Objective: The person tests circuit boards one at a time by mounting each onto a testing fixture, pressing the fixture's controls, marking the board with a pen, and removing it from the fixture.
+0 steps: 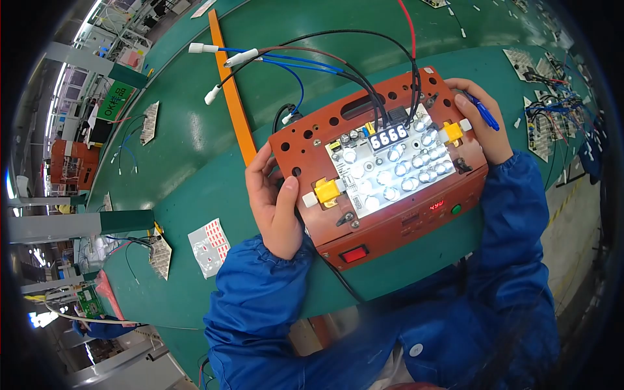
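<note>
A reddish-brown test fixture (pixel 390 237) sits tilted in front of me, gripped at both sides. My left hand (pixel 276 211) wraps round its left edge, thumb on top. At the upper right corner my right hand (pixel 484 123) holds the other edge, and a blue pen (pixel 482 112) lies across that hand. On the fixture is a white circuit board (pixel 380 195) with bright round lights and a display (pixel 388 136) reading 6666. Yellow clamps (pixel 327 190) flank the board. Black, blue and brown wires with white connectors (pixel 242 57) run from its top.
An orange strip (pixel 232 91) crosses the green table (pixel 188 182) behind the fixture. A sheet of red stickers (pixel 211 247) lies to the left. Wired circuit boards rest at left (pixel 160 257) and far right (pixel 539 127). A red wire (pixel 408 26) hangs from above.
</note>
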Demonstrator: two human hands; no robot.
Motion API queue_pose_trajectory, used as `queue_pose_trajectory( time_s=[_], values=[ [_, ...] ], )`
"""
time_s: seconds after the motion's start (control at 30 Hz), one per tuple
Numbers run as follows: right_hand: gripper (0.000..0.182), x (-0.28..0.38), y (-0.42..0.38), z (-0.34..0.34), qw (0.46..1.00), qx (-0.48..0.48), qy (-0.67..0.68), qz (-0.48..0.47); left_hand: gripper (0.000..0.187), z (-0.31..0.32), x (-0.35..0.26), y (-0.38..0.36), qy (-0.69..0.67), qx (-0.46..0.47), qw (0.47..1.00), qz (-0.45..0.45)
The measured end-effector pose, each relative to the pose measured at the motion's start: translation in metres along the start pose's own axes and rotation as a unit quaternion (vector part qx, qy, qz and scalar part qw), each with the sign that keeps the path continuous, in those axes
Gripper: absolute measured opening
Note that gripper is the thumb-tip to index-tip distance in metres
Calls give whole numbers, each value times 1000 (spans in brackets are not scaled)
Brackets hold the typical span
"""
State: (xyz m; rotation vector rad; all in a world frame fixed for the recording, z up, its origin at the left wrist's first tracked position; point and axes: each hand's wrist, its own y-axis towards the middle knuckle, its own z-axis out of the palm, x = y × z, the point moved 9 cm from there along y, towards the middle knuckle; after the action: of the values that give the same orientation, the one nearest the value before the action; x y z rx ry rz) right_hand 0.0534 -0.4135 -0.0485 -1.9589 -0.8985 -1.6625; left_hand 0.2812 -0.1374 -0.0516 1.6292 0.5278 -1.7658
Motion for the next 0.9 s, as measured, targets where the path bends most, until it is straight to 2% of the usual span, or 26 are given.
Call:
queue_pose_trajectory(
  time_s=[0.23,0.33,0.43,0.63,0.77,0.83,0.9],
  values=[
    [41,4,0,2,1000,7,15,3,59,0,0,0,2,5,1000,4],
    [43,2,2,-5,999,-18,-40,-22,58,0,0,0,-2,2,1000,7],
    [46,-1,1,-6,999,-27,-20,-9,57,1,-2,1,-11,6,1000,13],
    [64,-9,0,-25,988,-124,87,33,53,-1,0,3,-18,2,999,27],
    [74,0,-14,-48,976,-186,114,-10,52,-4,5,3,-23,-9,999,33],
    [70,2,-27,-59,941,-147,281,-121,52,-4,4,4,-20,-7,999,34],
    [66,10,-60,-53,914,-191,323,-156,52,-5,4,4,-19,-16,999,35]
  ],
)
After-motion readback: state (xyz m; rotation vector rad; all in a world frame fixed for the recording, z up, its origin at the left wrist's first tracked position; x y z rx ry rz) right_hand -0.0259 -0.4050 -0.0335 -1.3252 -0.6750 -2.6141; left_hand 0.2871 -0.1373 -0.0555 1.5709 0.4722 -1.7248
